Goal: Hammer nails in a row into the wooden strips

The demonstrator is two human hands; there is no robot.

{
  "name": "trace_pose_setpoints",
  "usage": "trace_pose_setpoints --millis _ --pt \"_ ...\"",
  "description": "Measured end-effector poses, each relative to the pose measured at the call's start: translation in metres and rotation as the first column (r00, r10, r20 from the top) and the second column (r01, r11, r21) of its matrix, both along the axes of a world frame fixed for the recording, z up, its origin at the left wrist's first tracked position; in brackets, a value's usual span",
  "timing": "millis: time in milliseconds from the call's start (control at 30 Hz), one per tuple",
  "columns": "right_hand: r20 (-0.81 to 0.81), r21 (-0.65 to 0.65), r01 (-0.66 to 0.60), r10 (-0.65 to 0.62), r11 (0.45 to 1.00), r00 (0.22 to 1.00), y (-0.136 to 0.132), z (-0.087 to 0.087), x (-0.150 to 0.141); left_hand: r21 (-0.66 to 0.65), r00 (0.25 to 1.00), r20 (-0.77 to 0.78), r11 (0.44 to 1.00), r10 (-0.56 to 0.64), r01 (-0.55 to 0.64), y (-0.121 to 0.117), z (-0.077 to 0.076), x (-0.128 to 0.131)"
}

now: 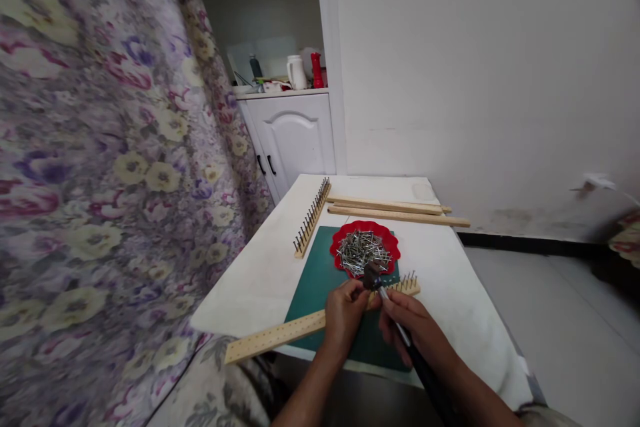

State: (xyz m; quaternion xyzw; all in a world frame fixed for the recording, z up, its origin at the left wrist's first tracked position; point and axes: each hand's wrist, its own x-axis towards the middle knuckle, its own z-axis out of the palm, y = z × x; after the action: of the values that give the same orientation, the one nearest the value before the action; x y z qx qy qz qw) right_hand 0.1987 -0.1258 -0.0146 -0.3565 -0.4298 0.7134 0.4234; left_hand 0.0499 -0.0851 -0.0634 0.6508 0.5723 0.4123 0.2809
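Note:
My right hand (413,323) is wrapped around the shaft of a hammer (404,333), whose dark head is beside the fingertips of my left hand. A wooden strip (280,335) with rows of small marks or holes lies at a slant under my hands, and several nails (411,279) stand upright at its far right end. My left hand (345,313) rests on the strip with thumb and fingers pinched together; what they hold is hidden. Just beyond the hammer head is a red scalloped dish (395,250) full of loose nails (361,250).
A green mat (313,273) lies under the dish and strip on the white-covered table (250,293). Another strip studded with upright nails (313,217) is at the back left. Bare wooden strips (395,215) lie along the back. A floral curtain (125,147) hangs close on the left.

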Motion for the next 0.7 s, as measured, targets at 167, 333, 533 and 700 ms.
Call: trace_pose_setpoints --millis 167,333,533,700 --pt "-0.013 0.011 -0.011 0.011 1.000 1.000 0.000 0.002 0.004 0.011 1.000 -0.016 1.000 0.006 -0.005 -0.001 0.002 0.001" --pt "-0.080 0.069 0.077 -0.072 0.995 0.994 0.002 0.011 0.017 0.004 0.999 0.016 1.000 -0.030 0.030 -0.003 0.005 -0.002" --pt "-0.121 0.101 0.149 -0.137 0.984 0.983 0.002 0.012 0.024 0.088 0.999 -0.045 0.996 -0.016 0.019 0.001 0.018 -0.023" --pt "-0.125 0.069 0.141 -0.132 0.988 0.983 0.002 0.012 0.020 0.169 0.962 -0.272 0.984 -0.008 0.056 0.023 0.040 -0.035"
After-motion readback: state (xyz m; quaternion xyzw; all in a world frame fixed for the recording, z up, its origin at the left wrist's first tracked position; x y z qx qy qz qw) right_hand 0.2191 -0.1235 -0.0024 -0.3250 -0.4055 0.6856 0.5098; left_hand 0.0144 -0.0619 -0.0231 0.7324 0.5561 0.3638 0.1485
